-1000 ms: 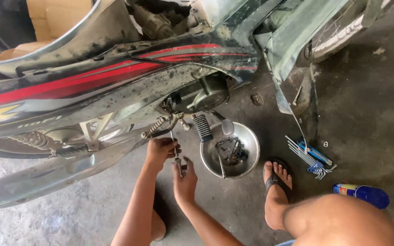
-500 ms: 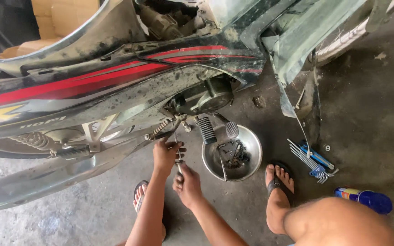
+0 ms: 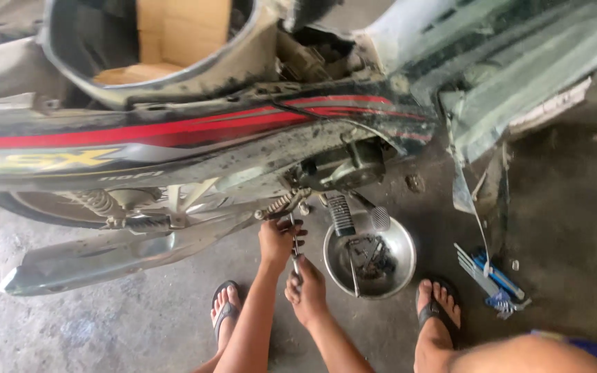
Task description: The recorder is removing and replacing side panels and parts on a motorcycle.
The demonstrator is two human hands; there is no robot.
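I crouch beside a dirty black motorcycle with a red stripe. My left hand grips the upper part of a slim metal tool just below the footrest spring. My right hand holds the tool's lower end. The tool stands roughly upright between both hands, its tip near the underside of the engine.
A round steel bowl with bolts and small parts sits on the concrete floor right of my hands. A set of blue-handled keys lies further right. The silver exhaust runs to the left. My sandalled feet flank my arms.
The view has shifted so the motorcycle sits a bit lower and my left foot shows. Both hands stay on the tool, now slightly closer together under the footrest.
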